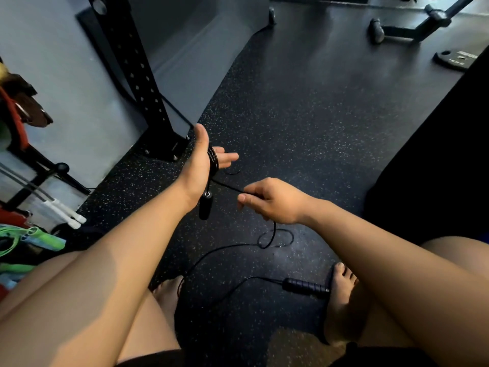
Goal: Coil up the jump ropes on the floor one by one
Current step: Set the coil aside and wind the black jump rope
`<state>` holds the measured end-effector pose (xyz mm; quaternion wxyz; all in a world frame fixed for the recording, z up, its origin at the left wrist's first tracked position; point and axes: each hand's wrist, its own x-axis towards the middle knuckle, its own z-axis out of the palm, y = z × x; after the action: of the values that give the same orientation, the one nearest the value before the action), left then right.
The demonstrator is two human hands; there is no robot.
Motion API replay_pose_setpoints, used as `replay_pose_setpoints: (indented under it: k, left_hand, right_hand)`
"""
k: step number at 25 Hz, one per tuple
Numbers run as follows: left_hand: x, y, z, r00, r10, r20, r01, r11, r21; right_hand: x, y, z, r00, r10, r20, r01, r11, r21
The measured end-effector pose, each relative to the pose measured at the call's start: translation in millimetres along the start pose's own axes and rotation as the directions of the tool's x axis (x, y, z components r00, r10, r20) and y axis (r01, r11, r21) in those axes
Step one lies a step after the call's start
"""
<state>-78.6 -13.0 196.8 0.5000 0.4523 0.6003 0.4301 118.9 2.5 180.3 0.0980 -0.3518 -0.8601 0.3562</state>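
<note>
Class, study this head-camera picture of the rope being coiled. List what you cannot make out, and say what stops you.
- Head view: turns of black rope round the left hand cannot be counted; dark strands merge, the palm hides some.
- Rope inside the right hand: hidden within its grip.
- Weight plate: lettering blurred, a dark shape cuts its edge.
- Green gear: cut off by the left edge.

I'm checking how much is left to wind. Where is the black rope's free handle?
In the head view, the handle lies on the floor at lower right, beside the right foot, below the right hand pinching the rope.
</note>
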Motion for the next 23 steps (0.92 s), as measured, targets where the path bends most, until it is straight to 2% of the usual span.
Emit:
replay_pose_setpoints:
  k: [2, 4, 6, 9, 13, 17, 20, 23]
  left_hand:
    - [1, -7, 0, 0.987, -0.091, 0.129, 0.066, 0.979, 0.191]
    - [-5, -10, 3, 0.924, -0.198, 0.327, 0.081, 0.937, 0.339]
    - [-14, -5, 9, 0.852, -0.272, 0.447, 0.083, 0.914, 0.398]
    - [-22, 5, 12, 0.811, -0.299, 0.502, 0.108, 0.921, 0.374]
    - [-25, 16, 11, 0.777, -0.273, 0.567, 0.181, 0.96, 0.214]
    - [-27, 25, 6, 0.808, -0.152, 0.569, 0.232, 0.97, -0.07]
    - [-26, 25, -1, 0.875, -0.003, 0.484, 0.203, 0.91, -0.362]
    - [-23, 22, -7, 0.938, 0.117, 0.327, 0.111, 0.791, -0.602]
  right_hand:
    - [0, -5, -9, 0.995, -0.067, -0.074, 0.065, 0.997, -0.037]
    - [0, -2, -21, 0.978, -0.137, -0.16, 0.123, 0.988, -0.093]
    - [1, 8, -30, 0.967, -0.144, -0.211, 0.126, 0.987, -0.1]
    - [0, 21, -30, 0.965, -0.129, -0.229, 0.109, 0.989, -0.102]
    - [0, 31, -16, 0.968, -0.118, -0.219, 0.102, 0.991, -0.082]
    - [-2, 38, -6, 0.968, 0.056, -0.246, -0.029, 0.993, 0.111]
    - [-2, 45, 4, 0.961, 0.137, -0.241, -0.096, 0.98, 0.173]
    - [-1, 52, 14, 0.974, 0.213, -0.076, -0.198, 0.965, 0.173]
